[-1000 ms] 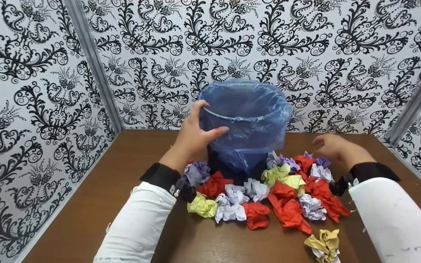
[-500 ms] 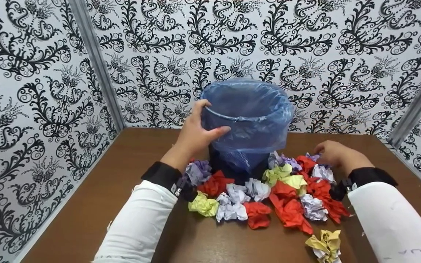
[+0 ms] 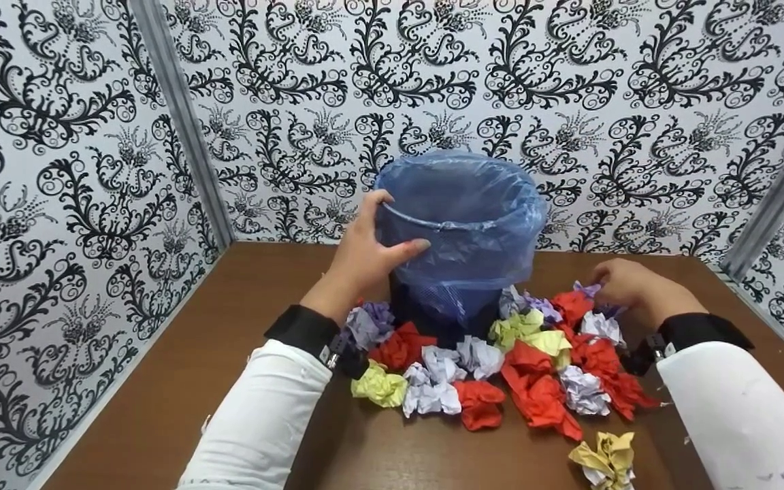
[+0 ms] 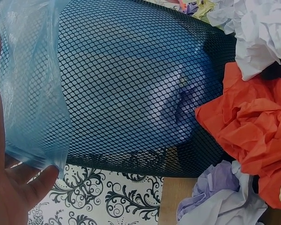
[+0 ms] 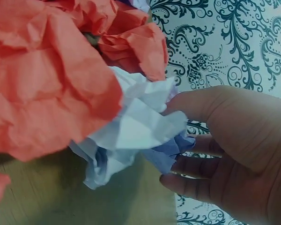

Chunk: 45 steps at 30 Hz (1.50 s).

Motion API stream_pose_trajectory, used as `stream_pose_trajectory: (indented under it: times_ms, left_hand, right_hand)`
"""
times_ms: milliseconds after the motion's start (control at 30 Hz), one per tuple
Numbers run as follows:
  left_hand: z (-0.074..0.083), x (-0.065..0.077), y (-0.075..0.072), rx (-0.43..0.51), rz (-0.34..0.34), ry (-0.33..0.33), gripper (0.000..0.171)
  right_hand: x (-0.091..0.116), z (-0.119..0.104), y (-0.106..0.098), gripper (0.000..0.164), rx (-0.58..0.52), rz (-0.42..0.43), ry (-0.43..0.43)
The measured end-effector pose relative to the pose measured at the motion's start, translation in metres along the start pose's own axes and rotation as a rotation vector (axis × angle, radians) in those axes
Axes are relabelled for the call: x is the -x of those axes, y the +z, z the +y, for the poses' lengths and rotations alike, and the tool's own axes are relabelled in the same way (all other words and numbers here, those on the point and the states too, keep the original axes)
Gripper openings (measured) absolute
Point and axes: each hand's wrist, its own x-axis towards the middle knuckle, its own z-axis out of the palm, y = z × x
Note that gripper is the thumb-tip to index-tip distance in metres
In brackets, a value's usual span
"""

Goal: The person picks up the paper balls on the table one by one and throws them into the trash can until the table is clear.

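Observation:
A black mesh wastebasket [image 4: 126, 84] stands upright with a blue plastic bag [image 3: 460, 255] lining it and folded over its rim. My left hand [image 3: 361, 255] grips the basket's left rim through the bag, thumb outside and fingers over the edge. At the back right of the paper pile my right hand [image 3: 627, 286] holds a purple crumpled paper ball [image 5: 165, 153] between thumb and fingers. A white crumpled paper ball [image 5: 136, 119] partly covers that purple one in the right wrist view. Through the mesh, a pale purple paper ball [image 4: 171, 101] shows low inside the basket.
Several crumpled balls surround the basket's base, including a red one [image 3: 479, 405], a yellow-green one [image 3: 378, 386] and a grey-white one [image 3: 433, 395]. A yellow-and-white ball [image 3: 606, 459] lies nearer on the brown table [image 3: 392, 456]. Patterned walls [image 3: 297, 75] enclose the table.
My right hand has come down and slightly forward from above the table onto the purple paper ball and closed round it. The left hand keeps its grip on the rim.

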Motion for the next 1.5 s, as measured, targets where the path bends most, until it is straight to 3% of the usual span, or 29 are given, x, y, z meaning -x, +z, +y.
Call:
stream_pose_trajectory:
  times_ms: [400,800,1000,1200,1367,1500]
  left_hand:
    - [-0.004,0.000,0.002,0.015,-0.011,-0.005,0.092]
    - [-0.003,0.000,0.002,0.019,-0.003,0.002,0.090]
    - [-0.003,-0.001,0.002,0.035,-0.009,-0.008,0.093]
    - [-0.002,-0.003,0.001,0.026,-0.013,-0.014,0.094]
    - [-0.001,-0.003,0.001,-0.006,-0.001,-0.016,0.093]
    - [-0.001,-0.003,0.002,-0.005,-0.006,-0.022,0.093]
  right_hand:
    - [0.018,-0.025,-0.040,0.046,0.005,-0.013,-0.037]
    - [0.034,-0.077,-0.101,0.046,0.075,0.051,-0.061]
    - [0.043,-0.115,-0.134,0.050,0.110,0.099,-0.088]
    - [0.050,-0.168,-0.157,0.052,0.120,0.132,-0.149]
    - [0.052,-0.212,-0.159,0.053,0.129,0.152,-0.184]
    - [0.049,-0.238,-0.148,0.051,0.116,0.147,-0.221]
